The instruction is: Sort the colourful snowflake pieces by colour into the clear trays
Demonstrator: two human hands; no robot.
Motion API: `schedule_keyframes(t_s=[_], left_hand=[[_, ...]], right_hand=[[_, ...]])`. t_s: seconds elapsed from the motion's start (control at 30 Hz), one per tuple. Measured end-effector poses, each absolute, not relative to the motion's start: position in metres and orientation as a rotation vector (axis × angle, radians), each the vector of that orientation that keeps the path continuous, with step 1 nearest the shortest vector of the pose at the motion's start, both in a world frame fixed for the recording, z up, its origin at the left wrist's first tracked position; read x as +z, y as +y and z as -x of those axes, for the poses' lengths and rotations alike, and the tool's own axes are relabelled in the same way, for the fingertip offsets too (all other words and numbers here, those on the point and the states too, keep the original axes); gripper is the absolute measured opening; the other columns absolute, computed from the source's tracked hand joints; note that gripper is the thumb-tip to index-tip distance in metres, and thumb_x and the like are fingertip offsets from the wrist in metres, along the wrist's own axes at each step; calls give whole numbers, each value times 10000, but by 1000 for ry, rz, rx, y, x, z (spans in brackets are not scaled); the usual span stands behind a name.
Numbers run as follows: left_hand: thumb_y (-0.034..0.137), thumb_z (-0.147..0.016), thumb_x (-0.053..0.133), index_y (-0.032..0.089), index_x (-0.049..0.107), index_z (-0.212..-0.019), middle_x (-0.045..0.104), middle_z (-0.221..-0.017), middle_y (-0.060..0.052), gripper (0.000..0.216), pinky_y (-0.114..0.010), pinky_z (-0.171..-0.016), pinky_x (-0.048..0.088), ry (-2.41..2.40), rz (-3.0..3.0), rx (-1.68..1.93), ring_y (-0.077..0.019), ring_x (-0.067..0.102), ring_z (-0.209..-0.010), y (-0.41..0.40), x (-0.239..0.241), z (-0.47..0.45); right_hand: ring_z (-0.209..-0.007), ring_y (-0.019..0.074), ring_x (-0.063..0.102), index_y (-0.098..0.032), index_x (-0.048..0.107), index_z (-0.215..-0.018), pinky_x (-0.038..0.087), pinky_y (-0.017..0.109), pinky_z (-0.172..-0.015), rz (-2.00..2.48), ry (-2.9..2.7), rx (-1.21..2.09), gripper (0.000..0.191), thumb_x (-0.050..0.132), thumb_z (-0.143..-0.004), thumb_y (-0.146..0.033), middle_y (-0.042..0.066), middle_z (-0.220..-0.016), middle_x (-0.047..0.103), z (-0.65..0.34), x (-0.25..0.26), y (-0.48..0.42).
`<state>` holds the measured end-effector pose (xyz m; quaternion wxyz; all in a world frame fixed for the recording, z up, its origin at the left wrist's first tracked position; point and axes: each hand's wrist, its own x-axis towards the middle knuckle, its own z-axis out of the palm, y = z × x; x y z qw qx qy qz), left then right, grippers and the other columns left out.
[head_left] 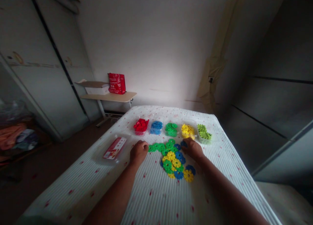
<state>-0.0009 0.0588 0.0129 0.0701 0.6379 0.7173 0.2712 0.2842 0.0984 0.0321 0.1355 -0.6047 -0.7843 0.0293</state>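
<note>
Forearms point(114, 194) nearest, over the table point(151, 202). Left hand point(139, 151) narrowed, apparently pinching one green disc strip point(157, 147) by its end; right hand point(192, 148) seems pinched on one blue disc point(183, 143). Loose disc pile point(174, 161) between hands, presumably for reach; overlapped, can't count. Five clear tubs point(204, 141) beyond hands, one colour each, seemingly sorted. One labelled clear box point(115, 148) left of left hand.

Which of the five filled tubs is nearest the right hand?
The tub of yellow pieces, fourth from the left: it sits just beyond the right hand. The green tub and lime tub flank it, farther off.
</note>
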Motion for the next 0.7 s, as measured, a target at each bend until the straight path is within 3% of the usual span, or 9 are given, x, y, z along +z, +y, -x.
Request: schedule_keyframes(t_s=[0.3, 0.53, 0.7], left_hand=[[196, -783, 476, 194, 650, -782, 638, -847, -18, 173, -220, -675, 360, 2169, -1892, 829, -124, 565, -771, 58, 13, -1], [182, -785, 483, 190, 648, -787, 637, -857, -15, 166, -210, -703, 364, 2166, -1845, 847, -113, 565, -791, 57, 14, -3], [177, -788, 485, 179, 642, -773, 622, -839, -19, 158, -212, -695, 359, 2131, -1858, 876, -109, 557, -776, 56, 15, 0]], right_hand=[[-774, 167, 606, -178, 632, -885, 377, 221, -619, 1844, -2376, -23, 205, 543, -745, -298, 80, -903, 646, -279, 48, 93], [-831, 165, 595, -191, 590, -1060, 417, 229, -696, 1386, -2267, -58, 310, 523, -782, -310, 71, -977, 621, -227, 89, 105], [-893, 177, 591, -186, 552, -1142, 432, 245, -751, 1338, -2166, 10, 380, 540, -782, -307, 82, -1077, 594, -172, 114, 139]])
